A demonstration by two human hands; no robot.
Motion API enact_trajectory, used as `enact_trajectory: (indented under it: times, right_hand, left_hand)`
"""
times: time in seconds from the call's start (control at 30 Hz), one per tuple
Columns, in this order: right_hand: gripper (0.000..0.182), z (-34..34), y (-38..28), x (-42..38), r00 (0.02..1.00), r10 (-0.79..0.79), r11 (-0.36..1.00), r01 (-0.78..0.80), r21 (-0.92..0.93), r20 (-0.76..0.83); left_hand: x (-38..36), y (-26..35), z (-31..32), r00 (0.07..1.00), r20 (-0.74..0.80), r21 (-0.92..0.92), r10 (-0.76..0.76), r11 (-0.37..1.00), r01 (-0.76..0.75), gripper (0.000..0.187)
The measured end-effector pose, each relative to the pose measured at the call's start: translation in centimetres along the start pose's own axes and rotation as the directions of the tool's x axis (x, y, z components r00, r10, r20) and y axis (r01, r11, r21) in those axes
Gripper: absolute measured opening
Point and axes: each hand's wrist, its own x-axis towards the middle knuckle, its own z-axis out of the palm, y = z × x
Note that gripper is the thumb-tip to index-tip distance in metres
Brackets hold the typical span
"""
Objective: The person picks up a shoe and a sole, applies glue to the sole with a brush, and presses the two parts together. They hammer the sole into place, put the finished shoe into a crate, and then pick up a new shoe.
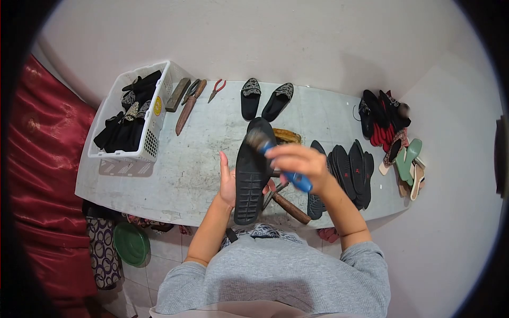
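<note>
My left hand holds a black shoe sole upright in front of my body, its ridged underside facing me. The thumb stands along the left edge, while the other fingers wrap behind and show at the right edge. My right hand grips a brush with a blue handle. Its bristles lie over the upper part of the sole; whether they touch is hard to tell. Behind the sole, a wooden-handled tool and a yellowish-brown object lie partly hidden on the table.
A white basket of black shoes stands on the table at left. Nearby lie a knife, a block and red pliers. Two patterned loafers sit at the back. Several black soles and other footwear occupy the right.
</note>
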Motion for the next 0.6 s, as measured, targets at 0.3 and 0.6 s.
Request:
enact_trajectory:
  times: [0.3, 0.6]
  right_hand:
    - [0.028, 0.8, 0.0, -0.1, 0.999, 0.036, 0.999, -0.037, -0.03, -0.016]
    - [0.025, 1.4, -0.5, -0.4, 0.998, 0.056, 0.998, -0.056, 0.03, -0.019]
  left_hand:
    - [-0.2, 0.4, 0.1, 0.999, -0.048, -0.037, 0.011, 0.999, -0.012, 0.1]
    - [0.3, 0.7, -0.8, 0.978, 0.2, -0.006, 0.057, 0.998, -0.057, 0.102]
